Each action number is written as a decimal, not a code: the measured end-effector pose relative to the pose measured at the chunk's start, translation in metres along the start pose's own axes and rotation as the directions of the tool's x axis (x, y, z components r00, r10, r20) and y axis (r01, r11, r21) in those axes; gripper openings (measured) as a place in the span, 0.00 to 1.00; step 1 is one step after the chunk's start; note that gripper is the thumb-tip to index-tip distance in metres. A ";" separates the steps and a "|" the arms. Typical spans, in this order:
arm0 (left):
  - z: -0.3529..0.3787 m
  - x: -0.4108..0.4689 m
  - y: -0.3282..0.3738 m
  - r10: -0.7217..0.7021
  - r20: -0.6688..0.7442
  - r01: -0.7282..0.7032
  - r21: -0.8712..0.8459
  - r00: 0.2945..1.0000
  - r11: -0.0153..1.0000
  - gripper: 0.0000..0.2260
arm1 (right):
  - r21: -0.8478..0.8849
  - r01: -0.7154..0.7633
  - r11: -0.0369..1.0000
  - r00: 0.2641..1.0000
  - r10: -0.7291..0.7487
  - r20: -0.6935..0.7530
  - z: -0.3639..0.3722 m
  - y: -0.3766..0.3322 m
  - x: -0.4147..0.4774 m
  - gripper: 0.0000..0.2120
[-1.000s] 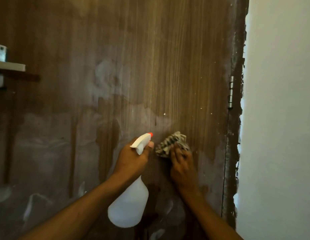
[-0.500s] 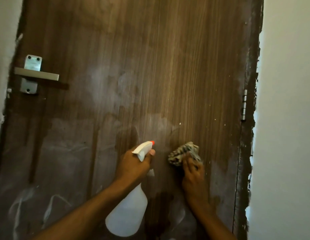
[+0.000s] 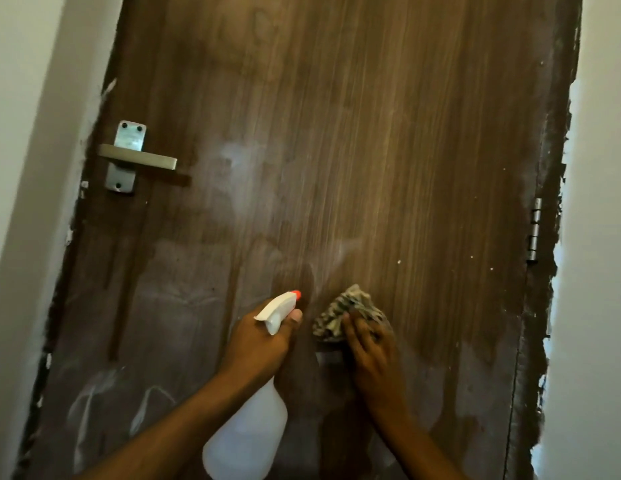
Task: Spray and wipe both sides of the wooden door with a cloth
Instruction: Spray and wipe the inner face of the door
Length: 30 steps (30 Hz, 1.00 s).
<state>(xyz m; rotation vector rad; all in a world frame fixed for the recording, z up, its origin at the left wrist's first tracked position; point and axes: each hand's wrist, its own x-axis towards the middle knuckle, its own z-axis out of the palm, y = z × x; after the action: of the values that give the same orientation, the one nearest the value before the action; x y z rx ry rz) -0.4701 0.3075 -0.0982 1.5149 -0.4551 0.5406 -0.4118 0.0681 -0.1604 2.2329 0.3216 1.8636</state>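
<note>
Two hands meet low on the wooden door [image 3: 371, 150], around six o'clock in the head view. The left hand [image 3: 259, 344] is curled round the neck of a white spray bottle [image 3: 246, 441]. Its orange-tipped nozzle points toward one o'clock at the wood, and the translucent body hangs below the wrist toward six o'clock. Just beside it, at its three o'clock, the right hand [image 3: 371, 351] lays its fingers close together and fairly straight over a crumpled, patterned cloth [image 3: 337, 313], pressing it against the door. The cloth sticks out past the fingertips toward eleven o'clock. Nozzle and cloth are near but apart.

Both forearms and the bottle hide part of the door's bottom edge. Pale, cloudy smears and streaks cover the lower half, with a few white specks at two o'clock from the cloth. A metal lever handle [image 3: 139, 157] on its screwed plate sits at ten o'clock, well apart from both hands. A metal hinge [image 3: 534, 230] shows at three o'clock on the door's edge. White wall [image 3: 600, 237] flanks the door, with ragged brown paint along the border.
</note>
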 end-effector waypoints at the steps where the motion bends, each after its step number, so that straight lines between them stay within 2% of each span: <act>1: -0.007 0.001 -0.002 -0.008 -0.002 0.008 0.005 1.000 1.000 0.18 | 0.009 -0.056 0.998 0.998 0.056 0.001 0.002 0.007 -0.001 0.28; 4: -0.023 0.005 -0.006 -0.032 -0.008 0.032 0.001 0.999 0.999 0.19 | 0.039 -0.344 0.938 0.939 0.344 0.012 0.002 -0.003 0.054 0.30; 6: -0.030 0.008 -0.006 -0.050 -0.042 0.049 -0.006 0.998 0.999 0.18 | 0.016 -0.390 0.921 0.921 0.391 -0.009 -0.002 -0.030 0.106 0.30; 9: -0.041 0.010 -0.007 -0.017 -0.048 0.018 0.020 0.999 1.000 0.18 | 0.037 -0.240 0.970 0.970 0.241 -0.018 0.007 -0.069 0.127 0.28; 12: -0.053 0.009 -0.009 0.013 -0.083 -0.009 0.046 0.996 0.999 0.17 | 0.055 0.032 0.998 0.997 -0.035 0.063 0.016 -0.085 0.069 0.26; 14: -0.061 0.008 -0.013 0.012 -0.091 -0.007 0.047 0.996 0.999 0.17 | 0.044 0.119 0.992 0.992 -0.121 0.027 0.014 -0.070 0.029 0.25; 16: -0.069 0.007 -0.018 -0.011 -0.076 0.015 0.054 0.997 0.998 0.18 | 0.029 0.059 0.998 0.998 -0.059 0.015 0.007 -0.050 0.021 0.27; 18: -0.079 0.009 -0.022 -0.030 -0.086 0.035 0.052 0.996 0.998 0.19 | 0.013 -0.079 0.997 0.997 0.079 0.006 0.006 -0.047 0.046 0.29; 20: -0.088 0.013 -0.023 -0.037 -0.108 0.042 0.047 0.993 0.998 0.18 | 0.028 -0.234 0.972 0.972 0.235 -0.018 0.005 -0.066 0.091 0.30; 22: -0.097 0.016 -0.022 -0.024 -0.122 0.030 0.044 0.992 0.999 0.17 | 0.054 -0.295 0.954 0.955 0.295 -0.001 0.009 -0.096 0.127 0.31; 24: -0.107 0.018 -0.021 0.000 -0.137 0.007 0.053 0.991 0.999 0.17 | 0.100 -0.203 0.974 0.979 0.204 -0.001 0.025 -0.123 0.137 0.28; 26: -0.115 0.020 -0.022 0.014 -0.166 -0.002 0.075 0.986 0.997 0.17 | 0.123 -0.023 0.992 0.999 0.028 -0.037 0.041 -0.149 0.116 0.24; 28: -0.121 0.020 -0.024 -0.014 -0.191 0.029 0.078 0.981 0.997 0.18 | 0.120 0.146 0.982 0.989 -0.146 -0.011 0.044 -0.164 0.079 0.22; 30: -0.127 0.018 -0.026 -0.035 -0.196 0.051 0.082 0.980 0.995 0.17 | 0.118 0.247 0.962 0.969 -0.249 -0.001 0.038 -0.152 0.048 0.23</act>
<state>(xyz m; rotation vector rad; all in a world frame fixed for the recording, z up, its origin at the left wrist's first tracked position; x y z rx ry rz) -0.4468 0.4354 -0.1097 1.5332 -0.2494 0.6745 -0.3708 0.2266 -0.1679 2.1596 0.6915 1.7370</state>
